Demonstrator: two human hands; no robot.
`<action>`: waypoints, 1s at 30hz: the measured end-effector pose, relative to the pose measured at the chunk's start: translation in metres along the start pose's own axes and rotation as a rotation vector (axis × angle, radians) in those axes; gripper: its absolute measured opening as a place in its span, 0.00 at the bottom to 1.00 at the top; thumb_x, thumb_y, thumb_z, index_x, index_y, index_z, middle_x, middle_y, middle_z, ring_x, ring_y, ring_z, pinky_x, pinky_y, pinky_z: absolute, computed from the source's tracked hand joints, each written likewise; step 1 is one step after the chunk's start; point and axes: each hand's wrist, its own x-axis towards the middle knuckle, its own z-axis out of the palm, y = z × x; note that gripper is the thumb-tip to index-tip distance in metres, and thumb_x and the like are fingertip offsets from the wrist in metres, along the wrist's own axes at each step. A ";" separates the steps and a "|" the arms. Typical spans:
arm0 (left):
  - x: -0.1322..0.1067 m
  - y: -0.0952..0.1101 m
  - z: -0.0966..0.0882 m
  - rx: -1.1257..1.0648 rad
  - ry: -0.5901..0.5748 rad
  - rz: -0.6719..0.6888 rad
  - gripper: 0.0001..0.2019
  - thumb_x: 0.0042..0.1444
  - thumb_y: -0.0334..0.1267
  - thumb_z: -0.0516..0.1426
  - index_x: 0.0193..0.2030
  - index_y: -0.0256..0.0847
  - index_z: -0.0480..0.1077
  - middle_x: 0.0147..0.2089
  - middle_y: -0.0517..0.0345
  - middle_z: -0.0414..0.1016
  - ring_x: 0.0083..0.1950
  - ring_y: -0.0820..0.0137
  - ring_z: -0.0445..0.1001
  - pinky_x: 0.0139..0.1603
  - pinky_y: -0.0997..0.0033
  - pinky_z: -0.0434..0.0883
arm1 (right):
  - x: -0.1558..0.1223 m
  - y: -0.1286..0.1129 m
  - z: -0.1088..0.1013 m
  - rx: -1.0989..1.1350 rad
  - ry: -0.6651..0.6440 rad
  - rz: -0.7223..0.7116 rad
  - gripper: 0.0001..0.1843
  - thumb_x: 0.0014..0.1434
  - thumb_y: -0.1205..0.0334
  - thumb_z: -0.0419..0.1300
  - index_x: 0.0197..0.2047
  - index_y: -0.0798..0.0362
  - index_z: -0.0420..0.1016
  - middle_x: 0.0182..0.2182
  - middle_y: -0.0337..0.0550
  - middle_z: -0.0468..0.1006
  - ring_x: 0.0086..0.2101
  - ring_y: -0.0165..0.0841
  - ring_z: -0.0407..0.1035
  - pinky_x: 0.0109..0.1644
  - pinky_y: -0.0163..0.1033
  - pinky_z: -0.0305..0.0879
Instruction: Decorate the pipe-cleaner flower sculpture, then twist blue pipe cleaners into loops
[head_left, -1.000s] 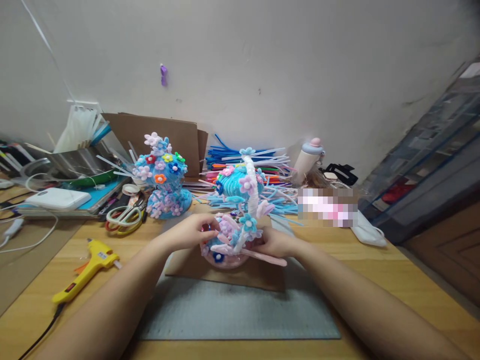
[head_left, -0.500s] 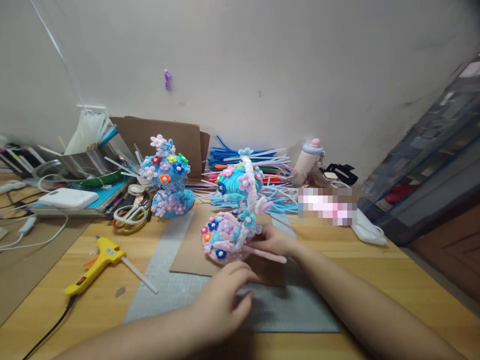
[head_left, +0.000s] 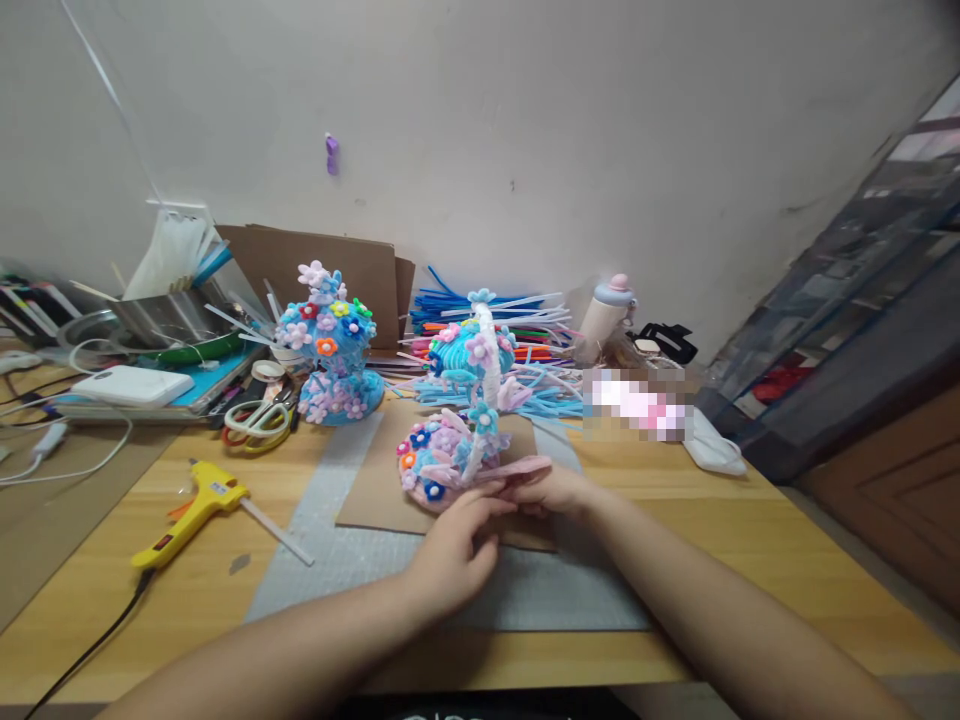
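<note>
A decorated pipe-cleaner piece (head_left: 442, 455) stands on a cardboard sheet (head_left: 367, 510), with a round pink base covered in small flowers. From it rises a white curved stem (head_left: 491, 365), and a turquoise flower-studded dome (head_left: 472, 352) shows at the top. A fuzzy pink strip (head_left: 529, 467) sticks out to the right of the base. My right hand (head_left: 555, 492) is closed at this strip, fingers curled beneath it. My left hand (head_left: 459, 545) lies at the front edge of the base, thumb apart from the fingers, its fingertips close to the right hand's.
A yellow glue gun (head_left: 187, 510) with a glue stick lies at left. Behind are scissors (head_left: 259, 425), a second flowered blue piece (head_left: 330, 345), bundles of pipe cleaners (head_left: 487, 310) and a bottle (head_left: 606, 310). A grey cutting mat (head_left: 307, 560) lies under the cardboard.
My left hand has moved up to the base. The right hand has come forward around the pink strip, whose free end has tilted upward. The view has shifted slightly.
</note>
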 end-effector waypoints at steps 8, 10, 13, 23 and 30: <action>-0.010 -0.014 -0.002 -0.501 0.124 -0.537 0.09 0.44 0.27 0.50 0.34 0.36 0.65 0.27 0.62 0.68 0.21 0.77 0.65 0.22 0.77 0.65 | -0.016 0.003 0.029 -0.011 0.164 0.098 0.10 0.50 0.59 0.58 0.34 0.55 0.73 0.15 0.30 0.59 0.15 0.21 0.49 0.17 0.29 0.43; -0.012 -0.018 0.000 -0.517 0.106 -0.579 0.08 0.43 0.28 0.51 0.33 0.36 0.64 0.25 0.63 0.68 0.17 0.79 0.63 0.17 0.78 0.63 | -0.019 0.008 0.034 -0.049 0.237 0.052 0.11 0.53 0.55 0.57 0.31 0.56 0.72 0.15 0.31 0.61 0.15 0.22 0.51 0.18 0.30 0.44; -0.012 -0.020 0.000 -0.548 0.091 -0.613 0.11 0.43 0.29 0.51 0.37 0.36 0.63 0.25 0.64 0.68 0.15 0.80 0.62 0.14 0.81 0.59 | -0.028 0.010 0.039 -0.113 0.340 -0.054 0.13 0.56 0.53 0.55 0.30 0.55 0.71 0.19 0.35 0.65 0.20 0.25 0.56 0.23 0.32 0.50; -0.004 -0.017 -0.005 -0.590 0.011 -0.663 0.20 0.52 0.51 0.51 0.42 0.36 0.65 0.21 0.65 0.67 0.11 0.80 0.58 0.08 0.81 0.48 | -0.054 -0.006 0.084 -0.545 0.383 -0.334 0.13 0.63 0.57 0.47 0.32 0.53 0.68 0.26 0.38 0.72 0.29 0.30 0.65 0.33 0.33 0.56; -0.001 -0.024 -0.010 -0.351 0.042 -0.640 0.17 0.50 0.52 0.53 0.31 0.37 0.68 0.11 0.70 0.56 0.10 0.78 0.52 0.10 0.78 0.49 | -0.040 -0.007 0.116 -0.997 0.442 -0.315 0.12 0.63 0.63 0.45 0.40 0.53 0.69 0.34 0.44 0.76 0.33 0.34 0.67 0.36 0.37 0.53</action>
